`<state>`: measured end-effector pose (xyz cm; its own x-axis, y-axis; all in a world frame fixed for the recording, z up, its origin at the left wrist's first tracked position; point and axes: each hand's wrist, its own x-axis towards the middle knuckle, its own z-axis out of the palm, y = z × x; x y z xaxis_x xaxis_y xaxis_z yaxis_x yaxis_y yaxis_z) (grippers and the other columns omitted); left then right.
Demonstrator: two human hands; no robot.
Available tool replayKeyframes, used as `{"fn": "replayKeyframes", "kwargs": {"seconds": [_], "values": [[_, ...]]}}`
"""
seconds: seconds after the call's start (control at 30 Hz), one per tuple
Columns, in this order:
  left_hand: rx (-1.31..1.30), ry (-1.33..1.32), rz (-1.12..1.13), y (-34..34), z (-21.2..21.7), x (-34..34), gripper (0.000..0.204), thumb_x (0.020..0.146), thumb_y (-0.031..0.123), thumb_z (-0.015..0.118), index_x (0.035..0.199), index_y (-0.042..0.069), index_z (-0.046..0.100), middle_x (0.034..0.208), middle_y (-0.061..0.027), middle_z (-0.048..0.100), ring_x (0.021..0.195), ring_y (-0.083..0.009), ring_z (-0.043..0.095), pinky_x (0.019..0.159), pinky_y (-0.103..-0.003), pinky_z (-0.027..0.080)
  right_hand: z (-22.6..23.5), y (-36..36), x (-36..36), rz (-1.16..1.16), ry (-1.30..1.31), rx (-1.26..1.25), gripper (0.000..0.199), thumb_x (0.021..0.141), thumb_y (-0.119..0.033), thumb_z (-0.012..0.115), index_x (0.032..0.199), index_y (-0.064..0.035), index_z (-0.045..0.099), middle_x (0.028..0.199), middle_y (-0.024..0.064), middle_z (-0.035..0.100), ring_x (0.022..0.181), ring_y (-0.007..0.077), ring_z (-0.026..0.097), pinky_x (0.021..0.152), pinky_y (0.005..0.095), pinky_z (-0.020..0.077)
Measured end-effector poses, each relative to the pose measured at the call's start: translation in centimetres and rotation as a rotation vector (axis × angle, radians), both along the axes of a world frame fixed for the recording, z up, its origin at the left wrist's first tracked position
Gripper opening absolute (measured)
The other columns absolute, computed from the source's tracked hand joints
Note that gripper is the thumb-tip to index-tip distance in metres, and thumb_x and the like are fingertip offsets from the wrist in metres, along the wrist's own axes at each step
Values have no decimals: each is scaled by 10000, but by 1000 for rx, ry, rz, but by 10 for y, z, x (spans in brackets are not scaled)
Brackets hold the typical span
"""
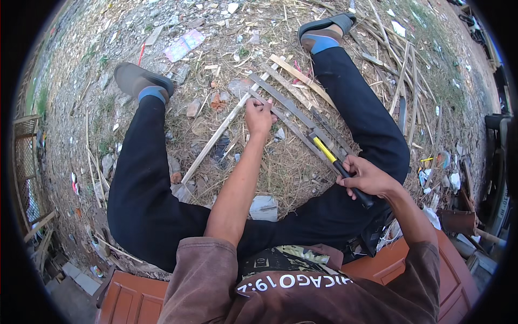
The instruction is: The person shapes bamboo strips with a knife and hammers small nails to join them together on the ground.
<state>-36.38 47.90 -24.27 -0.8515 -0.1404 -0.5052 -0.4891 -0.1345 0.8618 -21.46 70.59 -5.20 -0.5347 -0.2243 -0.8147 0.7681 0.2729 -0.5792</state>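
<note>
The left hand [259, 116] rests on the crossing of wooden slats [294, 110] lying on the ground [81, 65] between the person's spread legs. The right hand [369, 178] is to its right and nearer the body, closed around the handle of a hammer [337, 164] whose head points up-left onto the slats. A long strip [216, 143] runs from under the left hand down to the left. Beyond both hands lie loose sticks [399, 70]. Nearer the body, between the hands, a flat stone [264, 208] sits on the ground.
</note>
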Motion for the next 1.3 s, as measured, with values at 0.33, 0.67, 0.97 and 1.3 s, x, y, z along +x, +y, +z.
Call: {"fn": "replayKeyframes", "kwargs": {"seconds": [0.33, 0.67, 0.97, 1.3], "values": [[4, -33, -18, -7, 2, -3, 284, 935, 141, 668, 981, 38, 408, 892, -152, 659, 579, -184, 652, 477, -294, 568, -13, -20, -42, -111, 357, 47, 370, 1016, -91, 461, 1374, -60, 373, 1007, 68, 630, 620, 81, 559, 557, 264, 488], [60, -15, 10, -2, -3, -2, 280, 930, 143, 673, 984, 43, 418, 880, -139, 655, 569, -172, 642, 469, -288, 566, -59, -100, -95, 164, 904, 535, 301, 966, -126, 529, 1241, -13, 478, 825, 319, 623, 808, 516, 601, 704, 576, 437], [6, -26, -23, -4, -5, -3, 271, 934, 147, 668, 961, 48, 418, 839, -122, 649, 537, -156, 621, 447, -280, 538, -57, -106, -94, 120, 874, 521, 307, 983, -163, 517, 1268, -59, 472, 742, 306, 614, 753, 514, 608, 660, 583, 443], [13, -13, -6, -3, -5, 1, 206, 943, 91, 626, 969, 41, 427, 818, -131, 654, 544, -164, 638, 452, -280, 554, -71, -105, -94, 185, 898, 545, 296, 976, -170, 519, 1254, -79, 473, 726, 303, 615, 728, 515, 604, 651, 599, 438]]}}
